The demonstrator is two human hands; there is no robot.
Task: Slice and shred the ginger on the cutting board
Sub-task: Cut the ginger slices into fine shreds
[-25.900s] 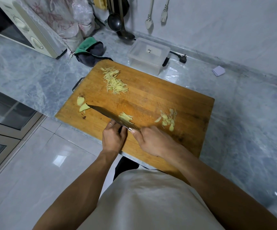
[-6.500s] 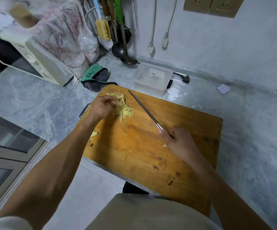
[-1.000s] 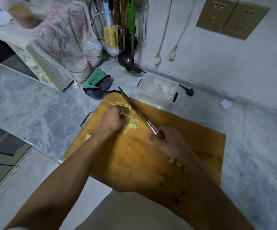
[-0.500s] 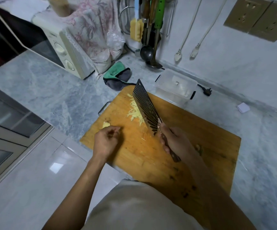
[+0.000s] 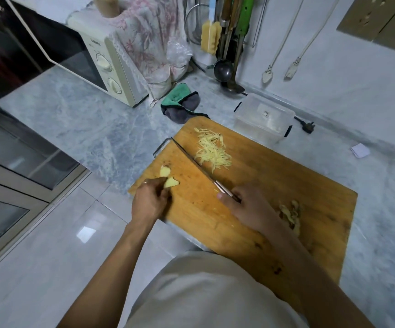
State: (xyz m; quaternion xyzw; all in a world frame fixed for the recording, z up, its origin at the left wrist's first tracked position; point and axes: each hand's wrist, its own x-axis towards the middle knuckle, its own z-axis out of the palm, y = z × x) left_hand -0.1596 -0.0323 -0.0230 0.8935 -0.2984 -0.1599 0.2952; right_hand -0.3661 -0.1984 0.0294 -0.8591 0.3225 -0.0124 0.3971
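Fetching the last ginger chunks, knife at rest on the board.

Left hand [image 5: 149, 201] at the board's left edge, fingers pinched on one ginger piece [image 5: 170, 182]; a second piece [image 5: 165, 171] lying just above it. Right hand [image 5: 246, 207] wrapped round the handle of the knife [image 5: 193, 162], blade running diagonally toward frame centre, edge-down on the cutting board [image 5: 274, 185]. Shredded ginger [image 5: 212, 150] heaped just right of the blade; peel scraps [image 5: 291, 213] at lower right of the board. Risks: small, rounded chunks likely to roll under the blade, fingertips close to the edge; pieces sitting near the board's rim, easily knocked to the floor. Around: plastic box [image 5: 264, 119] and cloth [image 5: 180, 104] beyond the board's top edge, microwave [image 5: 97, 55] at upper left — none obstructing.
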